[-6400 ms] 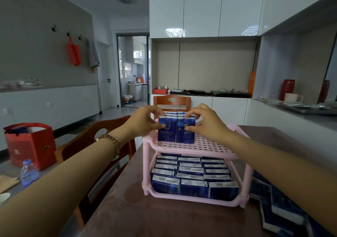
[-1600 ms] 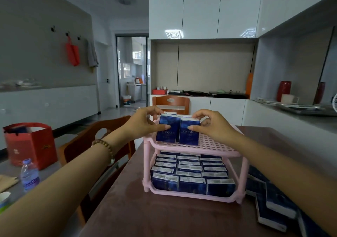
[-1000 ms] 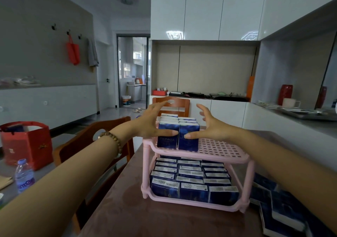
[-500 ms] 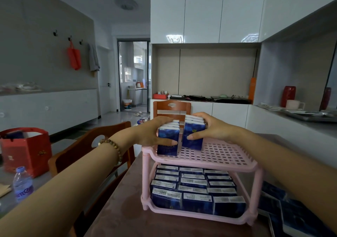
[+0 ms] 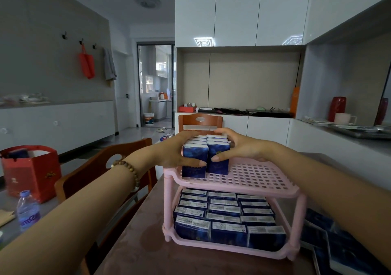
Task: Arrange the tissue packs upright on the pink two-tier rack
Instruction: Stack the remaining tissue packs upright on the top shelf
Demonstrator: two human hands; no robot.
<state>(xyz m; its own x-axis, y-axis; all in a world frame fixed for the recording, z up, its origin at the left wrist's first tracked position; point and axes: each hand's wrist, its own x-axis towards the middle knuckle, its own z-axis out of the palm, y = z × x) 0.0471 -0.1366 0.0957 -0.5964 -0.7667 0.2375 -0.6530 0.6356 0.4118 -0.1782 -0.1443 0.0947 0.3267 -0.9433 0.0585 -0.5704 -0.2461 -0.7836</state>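
While left hand (image 5: 173, 155) grips the left side of the upright packs (image 5: 206, 158) at the top-tier left corner of the rack (image 5: 254, 178), right hand (image 5: 240, 149) grips their right side. Lower tier full. Loose packs (image 5: 330, 245) lie at right edge of desk (image 5: 190, 260).

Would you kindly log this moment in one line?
left hand and right hand grip blue tissue packs; packs upright; top tier, pink plastic rack

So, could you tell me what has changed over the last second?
Both hands, spread open a second ago, have closed: the left hand and right hand now hold the two rows of upright tissue packs pressed together on the top tier. The lower-tier packs and loose packs stayed put.
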